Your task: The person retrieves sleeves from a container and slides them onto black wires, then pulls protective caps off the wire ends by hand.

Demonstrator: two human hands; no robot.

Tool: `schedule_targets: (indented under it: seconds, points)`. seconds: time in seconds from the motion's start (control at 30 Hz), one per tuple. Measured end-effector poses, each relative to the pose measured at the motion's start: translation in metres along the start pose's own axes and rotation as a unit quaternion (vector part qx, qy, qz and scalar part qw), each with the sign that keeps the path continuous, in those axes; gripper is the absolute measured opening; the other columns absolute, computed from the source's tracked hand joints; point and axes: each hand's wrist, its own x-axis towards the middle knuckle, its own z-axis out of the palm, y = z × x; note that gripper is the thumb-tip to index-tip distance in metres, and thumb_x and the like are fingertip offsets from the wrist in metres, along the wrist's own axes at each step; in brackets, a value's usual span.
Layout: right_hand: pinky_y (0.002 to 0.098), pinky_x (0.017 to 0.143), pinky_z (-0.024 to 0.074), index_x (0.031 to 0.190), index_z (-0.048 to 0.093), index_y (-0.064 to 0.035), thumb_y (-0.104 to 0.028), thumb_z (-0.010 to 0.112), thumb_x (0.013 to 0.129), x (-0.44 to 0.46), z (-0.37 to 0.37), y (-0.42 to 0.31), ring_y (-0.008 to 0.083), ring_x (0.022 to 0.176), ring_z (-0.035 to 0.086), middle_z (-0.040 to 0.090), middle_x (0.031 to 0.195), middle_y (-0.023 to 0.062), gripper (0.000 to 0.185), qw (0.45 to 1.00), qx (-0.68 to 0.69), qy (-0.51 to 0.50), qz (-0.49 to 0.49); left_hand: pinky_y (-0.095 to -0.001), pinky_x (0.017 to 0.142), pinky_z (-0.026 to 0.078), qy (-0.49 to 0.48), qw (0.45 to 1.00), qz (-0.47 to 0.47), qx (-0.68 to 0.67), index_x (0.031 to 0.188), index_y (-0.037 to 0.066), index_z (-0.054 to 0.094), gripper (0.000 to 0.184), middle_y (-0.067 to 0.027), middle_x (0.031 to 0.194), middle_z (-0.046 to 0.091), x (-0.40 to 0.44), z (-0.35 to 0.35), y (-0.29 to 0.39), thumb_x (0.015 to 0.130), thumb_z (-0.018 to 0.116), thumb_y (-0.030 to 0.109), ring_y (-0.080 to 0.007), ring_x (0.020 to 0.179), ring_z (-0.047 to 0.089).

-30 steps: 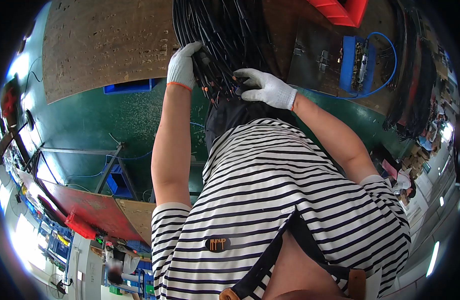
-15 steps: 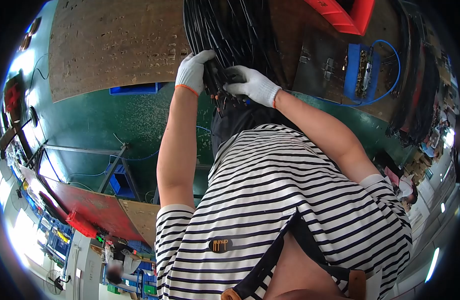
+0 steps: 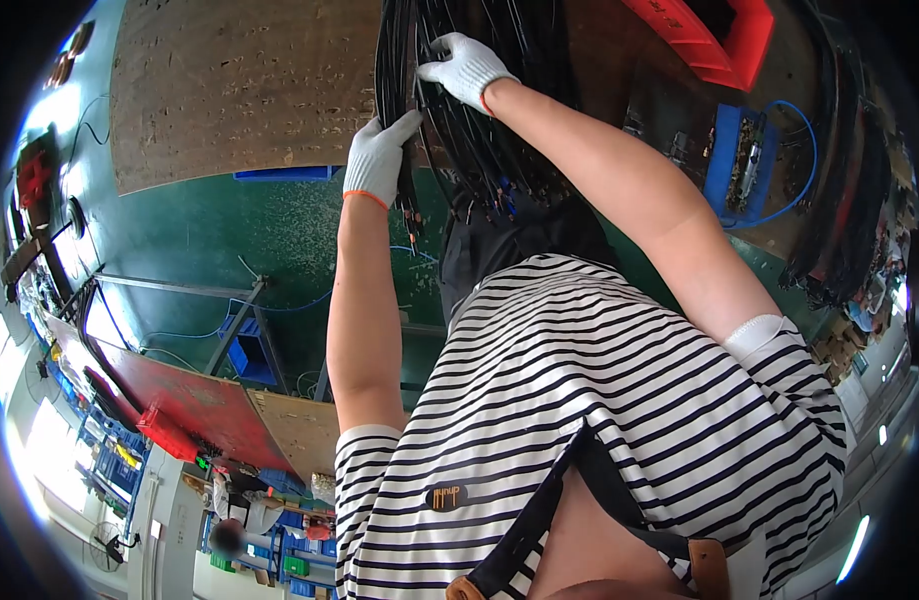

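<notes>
A thick bundle of black cables [image 3: 494, 135] hangs over the table edge toward my lap, its cut ends showing copper-coloured and a few blue tips. My left hand [image 3: 375, 158], in a white glove with an orange cuff, is closed around a smaller bunch of black cables [image 3: 409, 205] at the bundle's left side. Farther up, my right hand [image 3: 465, 72], gloved the same way, has its fingers curled on cables, at the gap between the smaller bunch and the main bundle. Its fingertips are partly hidden among the strands.
A worn wooden tabletop [image 3: 244, 90] extends to the left. At the right are a red bin [image 3: 724, 45], a blue tray [image 3: 724, 165] with a tool and small metal parts, and more dark cable bundles [image 3: 844, 170]. A metal frame [image 3: 179, 285] stands lower left; another person [image 3: 241, 505] is beyond.
My right hand has moved up along the cables, away from their ends. The left hand now holds a smaller bunch set apart to the left of the main bundle. The view has shifted slightly.
</notes>
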Motion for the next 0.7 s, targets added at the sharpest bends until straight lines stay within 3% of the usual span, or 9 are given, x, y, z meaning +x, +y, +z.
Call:
schedule_targets:
  seconds: [0.1, 0.2, 0.27, 0.33, 0.4, 0.47, 0.6, 0.67, 0.7]
  points:
    - [0.0419, 0.11, 0.0518, 0.133, 0.07, -0.0045, -0.05, 0.073, 0.09, 0.002, -0.021, -0.006, 0.0377, 0.126, 0.067, 0.072, 0.132, 0.0223, 0.063, 0.999, 0.009, 0.026, -0.019, -0.0294, 0.056, 0.045, 0.005, 1.0, 0.005, -0.002, 0.094, 0.006, 0.067, 0.026, -0.0002, 0.072, 0.06, 0.011, -0.007, -0.011, 0.097, 0.078, 0.029, -0.0119, 0.06, 0.056]
    - [0.027, 0.064, 0.0553, 0.13, 0.07, -0.0022, -0.034, 0.072, 0.099, -0.001, -0.058, 0.022, 0.0101, 0.077, 0.068, 0.075, 0.095, 0.0034, 0.044, 0.989, 0.098, 0.042, -0.099, -0.0293, 0.057, 0.047, -0.01, 1.0, -0.014, -0.02, 0.095, 0.006, 0.067, 0.025, -0.001, 0.074, 0.062, 0.011, -0.004, -0.011, 0.097, 0.078, 0.029, -0.0122, 0.061, 0.058]
    - [0.0253, 0.062, 0.0534, 0.127, 0.07, -0.0031, -0.031, 0.071, 0.1, -0.028, -0.105, 0.019, 0.008, 0.075, 0.066, 0.074, 0.095, 0.001, 0.039, 0.985, 0.174, -0.004, -0.018, -0.0296, 0.06, 0.049, -0.008, 0.999, -0.024, -0.047, 0.103, 0.005, 0.07, 0.022, -0.001, 0.081, 0.066, 0.015, -0.002, -0.02, 0.098, 0.076, 0.025, -0.0142, 0.066, 0.061]
    - [0.0321, 0.071, 0.0568, 0.115, 0.075, -0.0044, -0.028, 0.074, 0.097, -0.038, -0.139, 0.061, 0.0104, 0.072, 0.069, 0.077, 0.092, 0.0046, 0.03, 0.981, 0.179, 0.056, -0.051, -0.0293, 0.062, 0.051, -0.033, 0.994, -0.015, -0.107, 0.11, 0.004, 0.072, 0.023, -0.0015, 0.086, 0.069, 0.014, 0.011, -0.022, 0.099, 0.075, 0.024, -0.0149, 0.069, 0.064]
    - [0.0339, 0.076, 0.0577, 0.114, 0.075, -0.0055, -0.026, 0.074, 0.098, -0.051, -0.177, 0.097, 0.0157, 0.077, 0.072, 0.077, 0.091, 0.0082, 0.026, 0.981, 0.147, 0.107, -0.07, -0.0321, 0.062, 0.053, -0.029, 0.991, -0.026, -0.127, 0.11, 0.001, 0.07, 0.017, -0.0062, 0.084, 0.072, 0.025, 0.017, -0.032, 0.1, 0.071, 0.015, -0.0191, 0.07, 0.068]
    - [0.0356, 0.079, 0.0586, 0.113, 0.075, -0.0071, -0.026, 0.074, 0.097, -0.06, -0.215, 0.133, 0.0204, 0.081, 0.075, 0.078, 0.094, 0.0109, 0.024, 0.967, 0.126, 0.188, -0.12, -0.0324, 0.063, 0.054, -0.006, 0.992, -0.025, -0.121, 0.111, 0.002, 0.07, 0.017, -0.0058, 0.086, 0.071, 0.022, 0.026, -0.028, 0.101, 0.07, 0.016, -0.019, 0.069, 0.067]
    - [0.0379, 0.084, 0.0593, 0.117, 0.074, -0.012, -0.025, 0.076, 0.094, -0.071, -0.308, 0.172, 0.027, 0.094, 0.077, 0.078, 0.1, 0.0103, 0.026, 0.925, -0.033, 0.372, -0.072, -0.0288, 0.06, 0.052, 0.037, 0.994, -0.014, -0.106, 0.113, 0.005, 0.07, 0.017, -0.0029, 0.085, 0.069, 0.018, 0.037, -0.033, 0.103, 0.068, 0.018, -0.0142, 0.065, 0.063]
    - [0.0415, 0.087, 0.0594, 0.121, 0.073, -0.0142, -0.028, 0.076, 0.093, -0.051, -0.348, 0.215, 0.0293, 0.102, 0.075, 0.078, 0.108, 0.0089, 0.031, 0.902, -0.048, 0.421, -0.078, -0.0274, 0.06, 0.052, 0.061, 0.993, -0.015, -0.101, 0.113, 0.006, 0.07, 0.017, -0.0012, 0.084, 0.067, 0.012, 0.046, -0.024, 0.103, 0.068, 0.019, -0.0122, 0.064, 0.062]
    - [0.0441, 0.092, 0.0584, 0.126, 0.071, -0.0158, -0.031, 0.077, 0.093, -0.038, -0.37, 0.239, 0.0305, 0.11, 0.072, 0.077, 0.117, 0.0074, 0.037, 0.897, -0.123, 0.422, -0.055, -0.0268, 0.06, 0.051, 0.07, 0.993, -0.016, -0.095, 0.113, 0.006, 0.07, 0.017, -0.0004, 0.083, 0.067, 0.007, 0.055, -0.017, 0.103, 0.068, 0.02, -0.0113, 0.064, 0.061]
